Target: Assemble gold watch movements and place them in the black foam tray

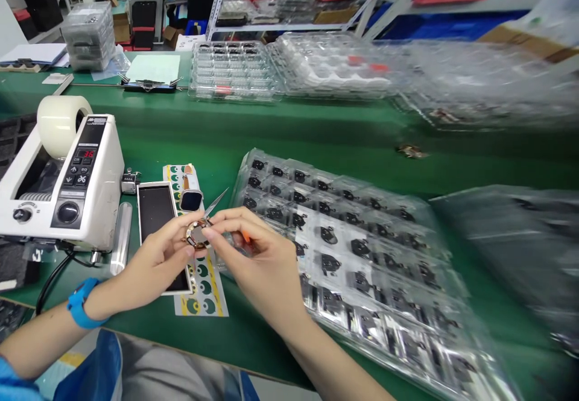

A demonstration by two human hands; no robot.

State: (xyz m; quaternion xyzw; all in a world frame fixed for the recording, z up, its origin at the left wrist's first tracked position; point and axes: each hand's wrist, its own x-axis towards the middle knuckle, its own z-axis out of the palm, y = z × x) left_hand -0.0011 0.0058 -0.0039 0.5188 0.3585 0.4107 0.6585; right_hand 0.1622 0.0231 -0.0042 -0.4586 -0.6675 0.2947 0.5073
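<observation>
My left hand (151, 262) is closed around the edge of a small round watch part (198, 234), with a silvery disc in its middle and a copper-coloured rim. My right hand (262, 262) has its thumb and index finger pinched at the same part's right side. Up from between the hands sticks a pointed metal blade (217, 202); which hand carries it I cannot tell. Something orange (245, 236) shows under the right fingers. Just beyond lies a smartwatch (190, 193) on a sheet of die-cut stickers (201, 286), beside a dark shallow tray with a white frame (154, 208).
A white tape dispenser (99, 178) stands left. To the right lies a clear blister tray (362, 334) of small black parts. Stacked clear trays (235, 66), a clipboard (151, 72) and plastic boxes (88, 36) line the back. Dark plastic bagging (511, 250) lies far right.
</observation>
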